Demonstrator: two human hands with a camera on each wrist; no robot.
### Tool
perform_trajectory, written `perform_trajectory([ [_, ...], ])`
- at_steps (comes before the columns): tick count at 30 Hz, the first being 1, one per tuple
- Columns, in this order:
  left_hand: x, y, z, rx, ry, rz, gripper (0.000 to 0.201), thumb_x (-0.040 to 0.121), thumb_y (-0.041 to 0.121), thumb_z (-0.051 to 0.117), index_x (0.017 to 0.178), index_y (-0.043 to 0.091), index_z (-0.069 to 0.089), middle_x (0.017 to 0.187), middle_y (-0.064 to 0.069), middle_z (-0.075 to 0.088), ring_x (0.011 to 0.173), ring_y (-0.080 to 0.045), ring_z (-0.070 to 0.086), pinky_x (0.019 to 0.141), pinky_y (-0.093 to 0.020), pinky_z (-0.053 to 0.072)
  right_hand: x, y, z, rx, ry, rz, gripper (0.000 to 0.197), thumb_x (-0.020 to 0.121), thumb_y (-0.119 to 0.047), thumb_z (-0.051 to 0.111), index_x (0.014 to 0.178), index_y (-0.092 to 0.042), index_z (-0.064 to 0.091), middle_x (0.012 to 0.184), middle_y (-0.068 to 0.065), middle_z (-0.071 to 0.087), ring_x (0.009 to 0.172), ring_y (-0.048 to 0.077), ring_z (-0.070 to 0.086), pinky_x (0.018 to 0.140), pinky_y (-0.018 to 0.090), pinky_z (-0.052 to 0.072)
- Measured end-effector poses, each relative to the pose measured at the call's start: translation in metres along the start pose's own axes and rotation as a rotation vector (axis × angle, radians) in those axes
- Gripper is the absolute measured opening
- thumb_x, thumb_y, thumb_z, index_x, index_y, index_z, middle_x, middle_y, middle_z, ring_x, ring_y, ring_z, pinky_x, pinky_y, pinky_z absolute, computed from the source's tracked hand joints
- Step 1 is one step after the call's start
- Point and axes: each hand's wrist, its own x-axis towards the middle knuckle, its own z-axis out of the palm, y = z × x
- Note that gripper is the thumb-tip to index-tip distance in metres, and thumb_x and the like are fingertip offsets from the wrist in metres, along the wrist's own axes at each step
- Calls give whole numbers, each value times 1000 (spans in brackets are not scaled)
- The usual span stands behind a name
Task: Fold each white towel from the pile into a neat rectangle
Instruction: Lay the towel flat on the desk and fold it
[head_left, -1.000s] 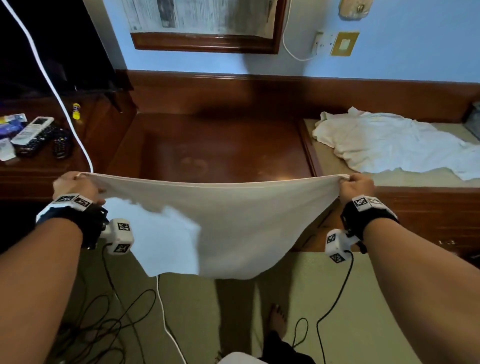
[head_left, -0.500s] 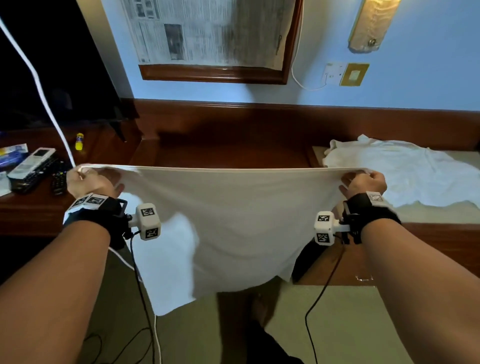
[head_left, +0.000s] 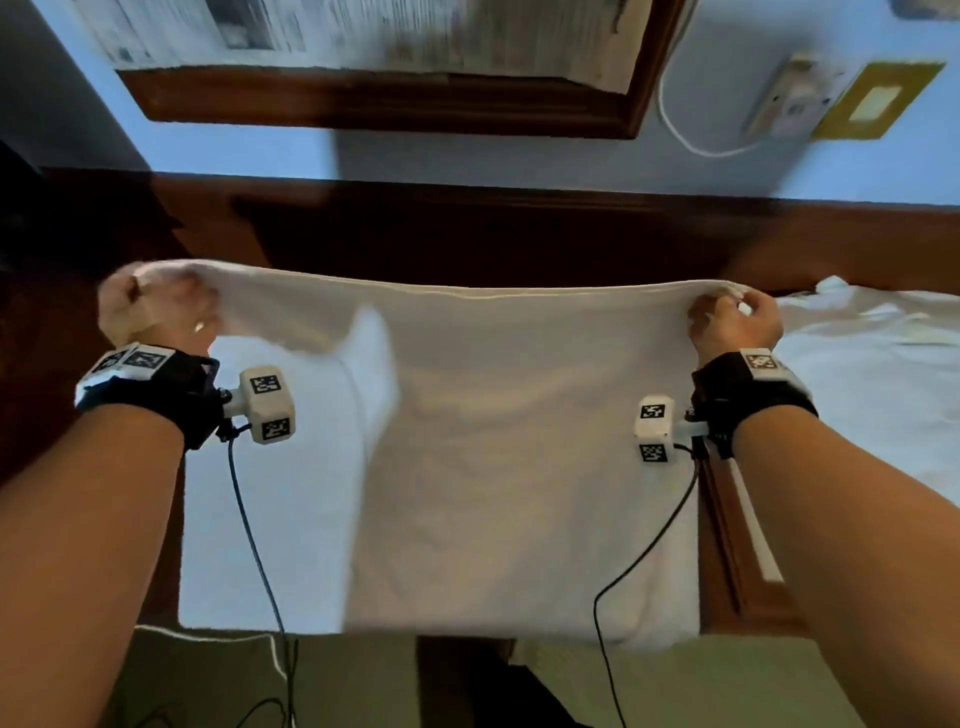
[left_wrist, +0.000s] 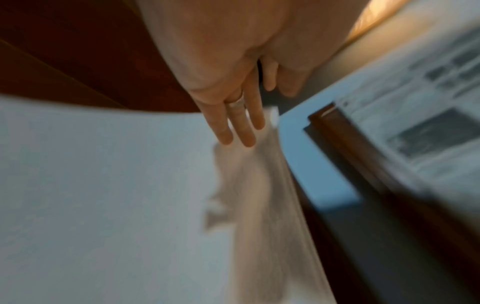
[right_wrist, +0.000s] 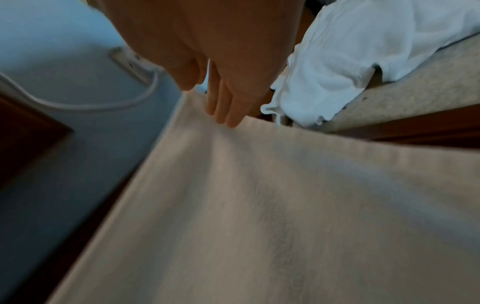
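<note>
2 hands on 1 towel: I have the towel stretched in the air between my left hand and right hand, hanging in front of the wooden counter.
Change: against the view 1 s ago, I have lifted the top edge higher and pulled it flatter; the sag in the middle is mostly gone and the bottom hem now hangs nearly level instead of coming to a rounded point.
Meaning: I judge this as the shake-out step finishing, so the cloth is squared enough to start the 1st fold; nothing is folded yet.
Long axis: the taut top edge runs left to right across my view, roughly level, and the cloth drops straight down from it.
Loose flap: the left side curls forward in a vertical fold, so that part is not flat.
Pile: more white towels lie crumpled on the ledge to my right, just beside my right hand.
Left hand: pinching the upper left corner, though blur hides the exact grip.
Right hand: thumb and fingers pinching the upper right corner.
</note>
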Motion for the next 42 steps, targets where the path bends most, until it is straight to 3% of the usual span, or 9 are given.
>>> perform_trajectory([
  [2,11,-32,4,157,-102,-24,75,73,47,62,142,30,41,116,1,63,97,-20,67,82,-34,50,15,36,16,-230,-54,-8,35,79,-40,60,114,-35,60,111,3,69,98,23,66,94,45,54],
  [4,16,-77,-3,583,-138,18,68,87,42,65,149,32,39,128,-5,63,108,-26,65,86,-39,50,-10,67,17,-497,-248,-44,43,89,-34,62,131,-25,57,120,5,64,106,23,60,95,31,46],
  [6,9,-127,-22,1049,-327,29,70,88,45,72,150,31,42,144,-10,54,129,-30,54,100,-43,46,-39,111,4,-773,-477,-84,45,96,-28,61,139,-18,52,138,10,55,123,28,54,101,32,40],
  [8,-9,-166,-53,1528,-587,-22,79,89,56,65,156,37,27,163,-4,28,148,-30,29,116,-49,30,-69,149,-18,-1123,-680,-145,57,97,-40,57,149,-25,38,159,11,29,144,31,30,116,41,27],
  [11,-34,-194,-87,1959,-770,-52,90,82,84,39,150,57,-13,165,10,-22,153,-31,-9,117,-64,13,-86,191,-52,-1509,-843,-103,75,95,-65,36,155,-43,-4,163,-1,-23,151,32,-16,118,59,4],
  [15,-16,-198,-78,2000,-746,-41,96,69,95,26,142,61,-26,159,14,-36,151,-35,-17,114,-70,13,-81,193,-45,-1571,-864,-138,80,91,-75,24,150,-45,-21,156,-4,-39,146,34,-28,116,68,1],
  [22,70,-199,1,1908,-799,159,99,77,84,49,154,51,-3,167,10,-11,153,-35,-4,115,-70,14,-12,177,36,-1550,-796,-140,80,92,-70,33,153,-41,-10,162,0,-26,149,37,-21,116,68,1],
  [30,-32,-208,-69,1951,-809,28,86,75,91,18,142,62,-27,161,12,-33,151,-33,-20,114,-73,7,-93,187,-36,-1530,-916,-136,75,93,-73,21,151,-45,-18,158,-2,-36,146,34,-29,118,64,-2],
  [42,27,-200,-7,1901,-808,31,95,73,91,35,151,57,-10,164,13,-24,153,-28,-14,115,-72,7,-28,174,39,-1517,-891,-176,76,95,-66,35,155,-42,-5,162,-1,-26,148,31,-25,118,63,-3],
])
